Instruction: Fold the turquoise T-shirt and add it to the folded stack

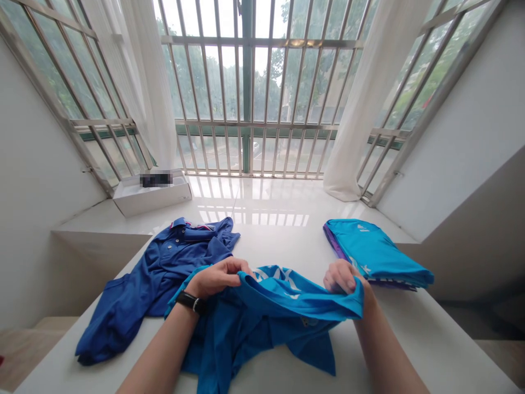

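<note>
A bright blue T-shirt [283,312] with white print is stretched between my two hands over the white table. My left hand [221,276], with a black watch [191,302] on its wrist, pinches the shirt's edge at the left. At the right end my right hand [346,279] grips the same edge, its fingers curled into the fabric. The lower part of the shirt hangs loosely in folds onto the table. Beside my left hand lies a rumpled dark blue polo shirt [164,268], its buttoned collar toward the window.
A stack of folded shirts [377,249], blue on top with purple below, lies at the right. On the glossy sill [262,202] stands an open white box [153,197] with a blurred dark item. White curtains [361,109] hang before the barred window.
</note>
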### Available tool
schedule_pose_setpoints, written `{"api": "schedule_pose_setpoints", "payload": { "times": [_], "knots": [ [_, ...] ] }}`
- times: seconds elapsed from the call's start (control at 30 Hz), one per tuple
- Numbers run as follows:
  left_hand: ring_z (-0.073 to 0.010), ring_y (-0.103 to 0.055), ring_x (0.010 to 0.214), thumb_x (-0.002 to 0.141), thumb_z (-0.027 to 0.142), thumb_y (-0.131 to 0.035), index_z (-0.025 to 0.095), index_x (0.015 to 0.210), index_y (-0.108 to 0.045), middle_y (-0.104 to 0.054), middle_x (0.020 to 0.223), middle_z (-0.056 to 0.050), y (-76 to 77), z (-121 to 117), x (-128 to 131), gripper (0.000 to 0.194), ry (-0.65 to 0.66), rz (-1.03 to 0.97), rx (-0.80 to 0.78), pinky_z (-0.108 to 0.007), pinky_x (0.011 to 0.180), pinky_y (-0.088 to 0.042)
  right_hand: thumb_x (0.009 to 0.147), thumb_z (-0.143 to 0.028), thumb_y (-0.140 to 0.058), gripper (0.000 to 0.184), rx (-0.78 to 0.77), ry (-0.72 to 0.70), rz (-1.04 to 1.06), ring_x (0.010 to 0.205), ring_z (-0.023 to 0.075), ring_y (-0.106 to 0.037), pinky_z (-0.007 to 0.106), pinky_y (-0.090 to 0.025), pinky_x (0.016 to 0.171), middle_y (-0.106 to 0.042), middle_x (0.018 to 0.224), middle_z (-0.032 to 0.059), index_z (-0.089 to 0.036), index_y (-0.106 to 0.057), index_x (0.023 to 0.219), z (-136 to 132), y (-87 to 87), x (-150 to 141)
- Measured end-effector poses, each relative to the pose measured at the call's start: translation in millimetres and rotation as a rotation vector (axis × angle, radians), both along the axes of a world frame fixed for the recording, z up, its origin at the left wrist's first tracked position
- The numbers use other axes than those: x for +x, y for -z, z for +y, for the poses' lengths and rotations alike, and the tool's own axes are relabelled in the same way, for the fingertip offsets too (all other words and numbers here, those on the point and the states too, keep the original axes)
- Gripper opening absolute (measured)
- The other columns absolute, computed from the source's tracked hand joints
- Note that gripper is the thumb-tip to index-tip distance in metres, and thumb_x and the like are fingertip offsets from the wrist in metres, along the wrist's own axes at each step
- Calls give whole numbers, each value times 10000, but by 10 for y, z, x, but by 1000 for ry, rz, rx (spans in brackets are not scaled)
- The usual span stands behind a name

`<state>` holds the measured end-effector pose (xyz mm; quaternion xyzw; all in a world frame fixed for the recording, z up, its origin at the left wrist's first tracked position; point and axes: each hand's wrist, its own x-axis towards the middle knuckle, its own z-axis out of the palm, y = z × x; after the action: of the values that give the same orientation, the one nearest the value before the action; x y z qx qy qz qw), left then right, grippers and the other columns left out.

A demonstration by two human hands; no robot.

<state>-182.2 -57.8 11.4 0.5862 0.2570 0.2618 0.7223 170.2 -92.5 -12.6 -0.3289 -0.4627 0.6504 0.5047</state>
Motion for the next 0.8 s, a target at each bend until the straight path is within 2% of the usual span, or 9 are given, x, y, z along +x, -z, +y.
{"api": "schedule_pose_setpoints", "payload": {
  "times": [0.1,0.2,0.3,0.37,0.43,0.53,0.6,0.67,0.8],
  "knots": [
    [-211,-649,817,734,547,-758,182,927,-666,-694,878,-72,56,46,81,423,-206,-43,-29,-329,798,-498,533,-642,-831,531,-78,119,76,362,87,-389,231,-377,387,-447,398,-60,-236,-491,505,21,-135,-81],
    [-208,-646,856,797,544,-678,188,1049,-606,-687,929,-67,146,184,172,442,-521,-28,43,-333,820,-499,684,-560,-779,361,-214,287,94,479,161,-589,288,-524,493,-610,508,-24,-238,-619,652,148,-151,-142],
    [-234,-629,940,738,506,-706,172,1007,-581,-668,971,-80,225,305,207,446,-894,126,218,-330,819,-490,698,-518,-777,304,-334,431,97,618,242,-697,369,-602,609,-682,562,0,-232,-675,720,303,-58,-175],
    [-247,-610,997,743,461,-700,171,978,-591,-656,1015,-88,225,307,228,389,-1024,247,377,-325,816,-479,683,-473,-801,276,-351,462,113,683,249,-720,378,-617,662,-720,630,5,-229,-692,750,349,-9,-222],
    [-230,-623,930,791,453,-661,171,942,-610,-664,967,-77,171,229,276,324,-920,309,456,-310,762,-479,687,-439,-815,275,-305,411,110,749,232,-729,356,-615,720,-756,749,12,-224,-707,821,319,-5,-325],
    [-210,-649,823,866,511,-587,165,986,-635,-681,922,-73,46,27,394,370,-433,247,315,-293,672,-493,748,-425,-793,309,-205,191,77,804,198,-722,314,-590,756,-763,882,23,-227,-706,969,165,-47,-591],
    [-228,-657,882,867,530,-598,165,1055,-649,-691,966,-79,-11,-100,474,414,-211,207,216,-304,702,-514,770,-423,-779,311,-159,8,48,834,190,-714,301,-569,774,-756,913,25,-233,-708,1006,42,-56,-793],
    [-246,-647,959,833,504,-666,165,1052,-672,-700,992,-74,-17,-178,530,403,-196,196,193,-322,789,-519,758,-432,-785,368,-129,-181,6,944,217,-698,334,-547,846,-745,1019,42,-242,-716,1066,-56,-36,-959],
    [-247,-643,999,787,400,-731,175,1006,-690,-714,1007,-59,94,-174,545,317,-379,102,35,-342,879,-510,708,-423,-819,557,-90,-416,-46,1183,267,-596,400,-455,1006,-665,1260,60,-270,-678,1225,-127,1,-1071]
  ]
}}
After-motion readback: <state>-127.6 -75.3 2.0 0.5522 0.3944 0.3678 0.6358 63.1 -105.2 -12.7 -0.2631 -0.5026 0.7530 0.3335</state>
